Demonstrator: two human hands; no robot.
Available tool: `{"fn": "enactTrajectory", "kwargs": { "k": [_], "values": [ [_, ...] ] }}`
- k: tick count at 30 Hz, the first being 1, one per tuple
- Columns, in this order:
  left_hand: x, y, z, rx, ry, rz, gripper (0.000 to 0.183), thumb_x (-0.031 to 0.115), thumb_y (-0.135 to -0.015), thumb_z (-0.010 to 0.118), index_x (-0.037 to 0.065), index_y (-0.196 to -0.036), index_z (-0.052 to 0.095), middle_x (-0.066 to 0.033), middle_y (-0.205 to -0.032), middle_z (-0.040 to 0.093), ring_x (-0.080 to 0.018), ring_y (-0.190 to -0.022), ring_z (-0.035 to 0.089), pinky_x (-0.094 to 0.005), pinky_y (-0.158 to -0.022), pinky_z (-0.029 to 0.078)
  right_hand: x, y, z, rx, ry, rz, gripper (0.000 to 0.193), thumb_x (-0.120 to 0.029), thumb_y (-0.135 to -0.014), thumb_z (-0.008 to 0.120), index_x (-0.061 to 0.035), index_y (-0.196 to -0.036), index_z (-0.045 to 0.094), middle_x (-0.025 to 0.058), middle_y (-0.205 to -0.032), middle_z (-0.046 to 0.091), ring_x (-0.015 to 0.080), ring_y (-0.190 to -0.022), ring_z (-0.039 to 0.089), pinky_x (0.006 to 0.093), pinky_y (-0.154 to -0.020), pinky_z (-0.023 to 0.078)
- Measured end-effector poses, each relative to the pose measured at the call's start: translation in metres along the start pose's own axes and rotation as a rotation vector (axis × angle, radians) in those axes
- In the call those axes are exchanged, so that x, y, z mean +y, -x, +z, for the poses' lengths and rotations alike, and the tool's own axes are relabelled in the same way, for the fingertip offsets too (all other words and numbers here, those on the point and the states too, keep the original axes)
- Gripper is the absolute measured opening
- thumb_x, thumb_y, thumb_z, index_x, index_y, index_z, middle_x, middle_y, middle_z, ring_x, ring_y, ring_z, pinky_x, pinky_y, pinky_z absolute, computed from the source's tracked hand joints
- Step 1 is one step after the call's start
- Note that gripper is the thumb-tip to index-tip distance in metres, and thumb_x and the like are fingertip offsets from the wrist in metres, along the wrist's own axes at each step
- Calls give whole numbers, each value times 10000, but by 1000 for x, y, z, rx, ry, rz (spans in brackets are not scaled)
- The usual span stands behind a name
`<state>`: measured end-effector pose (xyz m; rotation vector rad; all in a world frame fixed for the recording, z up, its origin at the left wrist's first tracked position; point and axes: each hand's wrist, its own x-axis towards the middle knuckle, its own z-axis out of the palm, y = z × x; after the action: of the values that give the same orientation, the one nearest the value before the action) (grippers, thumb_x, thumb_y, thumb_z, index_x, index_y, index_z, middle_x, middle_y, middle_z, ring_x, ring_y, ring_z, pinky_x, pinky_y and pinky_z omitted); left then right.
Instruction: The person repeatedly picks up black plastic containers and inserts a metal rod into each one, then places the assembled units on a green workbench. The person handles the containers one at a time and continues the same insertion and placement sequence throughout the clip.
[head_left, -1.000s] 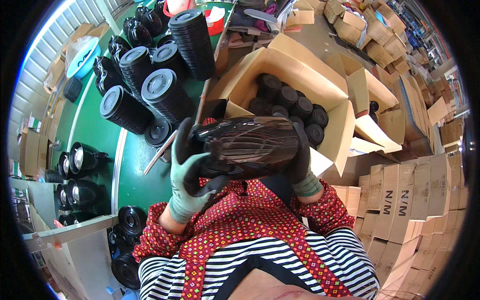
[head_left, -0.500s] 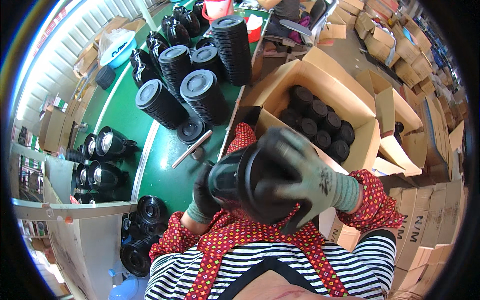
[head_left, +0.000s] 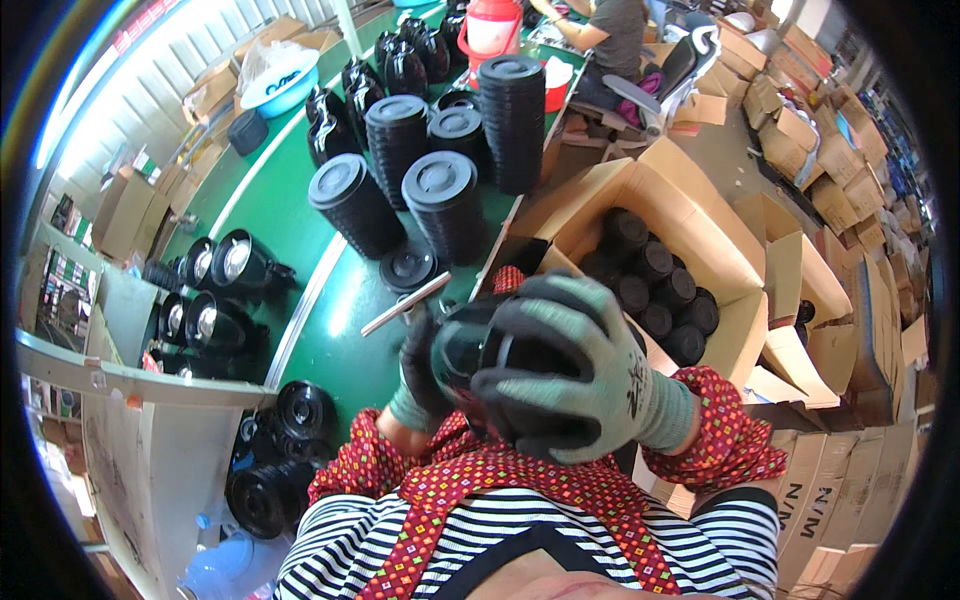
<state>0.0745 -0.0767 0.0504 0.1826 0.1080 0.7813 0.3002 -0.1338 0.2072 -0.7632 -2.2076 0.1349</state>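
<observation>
Before my chest I hold a glossy black jug [head_left: 458,345] on its side. My left hand [head_left: 424,365], in a green and black work glove, is closed around its left end; part of those fingers is hidden. My right hand [head_left: 560,370], gloved alike, is wrapped over a matte black round piece [head_left: 512,352] at the jug's other end. Whether that piece is fixed to the jug, I cannot tell. Just beyond the left hand, a silver metal bar [head_left: 405,304] on a short post stands on the green table [head_left: 335,325].
Stacks of round black lids [head_left: 440,180] stand farther off, near glossy black jugs [head_left: 410,55]. To the right, an open cardboard box [head_left: 690,225] contains black cylindrical pieces. Open jugs [head_left: 235,262] lie at left, above round black parts [head_left: 305,410]. Another person [head_left: 610,40] sits at the far end.
The right hand, blurred and spread before, is now wrapped more closely around the round piece. The surroundings have shifted in view as my head moved.
</observation>
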Motion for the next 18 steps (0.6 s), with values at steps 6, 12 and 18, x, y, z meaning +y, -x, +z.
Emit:
{"fn": "enactTrajectory", "kwargs": {
  "k": [6,12,18],
  "values": [
    [44,6,-12,33,-339,313,570,453,-1097,459,28,-1470,531,-176,-1411,645,-343,-1269,630,-500,-1106,487,44,16,46,344,-128,209,627,-336,-741,777,-81,-1299,645,236,-1422,521,436,-1319,500,534,-1113,411],
    [45,40,-3,537,-762,481,604,400,-1058,598,49,-1533,471,-94,-1375,608,-217,-1274,570,-415,-1111,450,67,42,118,559,-652,478,556,-386,-984,614,13,-1368,564,232,-1465,506,352,-1373,501,473,-1157,377],
    [97,120,37,535,-1042,600,965,297,-842,858,-7,-1601,346,-138,-1442,552,-229,-1348,517,-383,-1144,409,58,-3,159,377,-973,450,732,-518,-1067,439,-12,-1587,347,215,-1660,313,334,-1533,329,463,-1255,251]
  ]
}}
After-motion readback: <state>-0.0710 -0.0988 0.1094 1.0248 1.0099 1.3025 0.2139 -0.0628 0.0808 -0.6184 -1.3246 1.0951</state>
